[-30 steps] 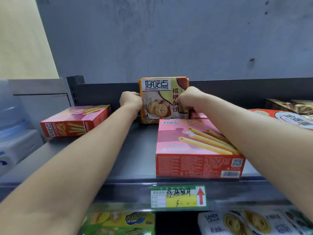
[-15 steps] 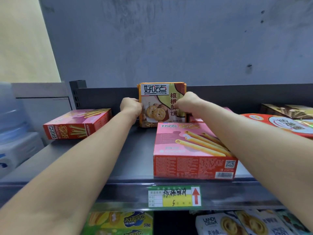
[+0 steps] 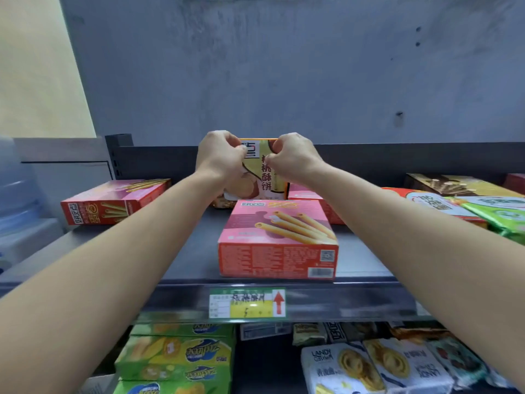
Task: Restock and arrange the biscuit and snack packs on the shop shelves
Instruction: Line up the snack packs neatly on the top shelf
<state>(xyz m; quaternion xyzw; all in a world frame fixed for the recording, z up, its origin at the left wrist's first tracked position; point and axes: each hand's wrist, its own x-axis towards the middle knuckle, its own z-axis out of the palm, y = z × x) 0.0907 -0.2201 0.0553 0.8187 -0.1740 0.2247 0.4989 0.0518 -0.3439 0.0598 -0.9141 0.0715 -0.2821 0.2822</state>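
Left hand [image 3: 220, 156], right hand [image 3: 294, 157] grip biscuit pack [image 3: 267, 177]; dark shelf [image 3: 196, 251], grey wall [image 3: 284, 81] behind.

1 wide-angle head view faces straight at the top shelf [image 3: 199, 263], close, slightly above it, grey wall [image 3: 284, 81] behind.

orange biscuit pack [image 3: 265, 172]: upright; label forward; shelf [image 3: 196, 251] rear | pink wafer-roll box [image 3: 277, 240]: flat; just in front
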